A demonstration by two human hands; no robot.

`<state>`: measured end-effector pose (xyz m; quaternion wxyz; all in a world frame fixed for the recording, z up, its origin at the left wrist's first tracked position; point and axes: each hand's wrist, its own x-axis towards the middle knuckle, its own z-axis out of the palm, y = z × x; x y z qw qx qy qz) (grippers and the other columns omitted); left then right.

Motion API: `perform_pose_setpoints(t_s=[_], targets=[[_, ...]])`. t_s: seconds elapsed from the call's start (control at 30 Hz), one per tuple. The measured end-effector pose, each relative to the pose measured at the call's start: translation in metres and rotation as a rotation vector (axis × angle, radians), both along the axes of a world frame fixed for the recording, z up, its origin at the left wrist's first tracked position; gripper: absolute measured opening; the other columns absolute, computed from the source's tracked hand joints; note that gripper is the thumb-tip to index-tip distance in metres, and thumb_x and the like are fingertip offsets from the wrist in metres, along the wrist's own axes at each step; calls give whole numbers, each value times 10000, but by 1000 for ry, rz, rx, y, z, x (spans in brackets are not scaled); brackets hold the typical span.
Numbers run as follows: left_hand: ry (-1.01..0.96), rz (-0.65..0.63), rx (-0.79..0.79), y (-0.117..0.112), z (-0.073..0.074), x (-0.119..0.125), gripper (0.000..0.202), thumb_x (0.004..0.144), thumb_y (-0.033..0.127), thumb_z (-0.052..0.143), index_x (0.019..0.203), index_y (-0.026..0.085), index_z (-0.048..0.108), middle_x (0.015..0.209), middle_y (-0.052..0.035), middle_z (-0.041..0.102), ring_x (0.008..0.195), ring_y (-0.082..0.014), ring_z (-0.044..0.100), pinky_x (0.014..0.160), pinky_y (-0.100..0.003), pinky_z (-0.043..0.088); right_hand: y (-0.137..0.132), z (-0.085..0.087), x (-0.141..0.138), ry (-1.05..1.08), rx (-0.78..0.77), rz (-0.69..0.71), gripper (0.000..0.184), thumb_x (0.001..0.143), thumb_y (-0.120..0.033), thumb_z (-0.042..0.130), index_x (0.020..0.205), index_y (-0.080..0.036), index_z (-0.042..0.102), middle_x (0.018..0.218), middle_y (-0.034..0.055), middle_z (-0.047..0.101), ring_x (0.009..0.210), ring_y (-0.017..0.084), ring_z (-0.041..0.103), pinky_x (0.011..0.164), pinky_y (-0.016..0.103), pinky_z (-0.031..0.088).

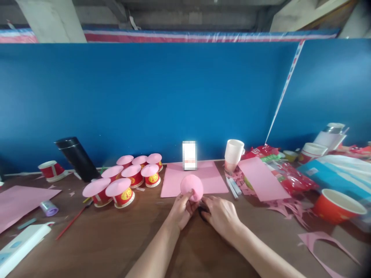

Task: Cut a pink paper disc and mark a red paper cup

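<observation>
While my left hand pinches the pink paper cap, it may crease; my right hand covers a dark tool, grip unclear.

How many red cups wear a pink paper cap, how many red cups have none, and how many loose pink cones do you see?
Red cups with pink cap: 8
Red cups without cap: 3
Loose pink paper cone, held in the left hand: 1
Total: 12
</observation>
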<state>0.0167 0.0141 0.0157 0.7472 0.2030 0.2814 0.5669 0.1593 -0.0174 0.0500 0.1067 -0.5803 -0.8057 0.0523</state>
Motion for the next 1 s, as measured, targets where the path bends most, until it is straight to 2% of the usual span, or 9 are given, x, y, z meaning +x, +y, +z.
perform_pose_setpoints(t_s=[0.1,0.27,0.4,0.53,0.67,0.8,0.9,1.0], targets=[[1,15,6,0,0,0,131,690,169,672,779,101,604,700,-39,637,609,-95,594,563,-193,504,0,3,1,-21,-12,-5,266,726,-254,594,991,-238,583,897,52,647,838,216,589,638,249,373],[-19,19,10,-1,1,0,103,696,147,657,773,107,601,706,-30,629,609,-90,585,553,-190,497,4,3,6,-12,1,7,240,714,-284,615,949,-234,624,913,65,653,945,239,543,739,274,371],[-22,29,-1,-2,2,-1,115,688,139,662,776,110,594,703,-24,622,605,-89,580,552,-201,496,8,0,10,48,-104,-46,236,697,-294,605,926,-236,619,856,35,659,796,203,593,617,244,348],[-16,52,-7,-2,2,0,134,667,130,672,770,127,586,726,-12,623,628,-93,586,553,-198,490,11,-3,13,163,-146,61,221,619,-226,630,840,-218,627,716,-5,639,653,162,572,532,220,288],[-28,60,1,-1,0,0,90,669,122,658,704,128,575,708,-6,619,621,-94,583,554,-202,488,14,-1,17,297,-231,185,304,600,-220,625,904,-220,640,692,-33,613,624,138,551,523,198,296],[-25,55,20,0,1,0,65,681,118,648,704,125,588,731,-14,633,653,-97,587,578,-204,495,18,3,24,415,-330,273,299,628,-200,601,923,-202,651,699,-36,620,611,119,543,520,184,314],[0,66,13,1,2,0,61,679,118,654,702,120,598,727,-18,638,642,-95,584,581,-203,502,18,4,26,406,-361,264,293,613,-225,637,905,-201,657,692,-41,620,596,112,535,510,178,312],[19,61,9,2,2,0,55,683,125,654,708,113,607,706,-16,631,613,-87,573,579,-206,504,17,2,25,339,-315,228,331,579,-268,682,907,-229,661,707,-49,615,602,113,533,506,179,297]])
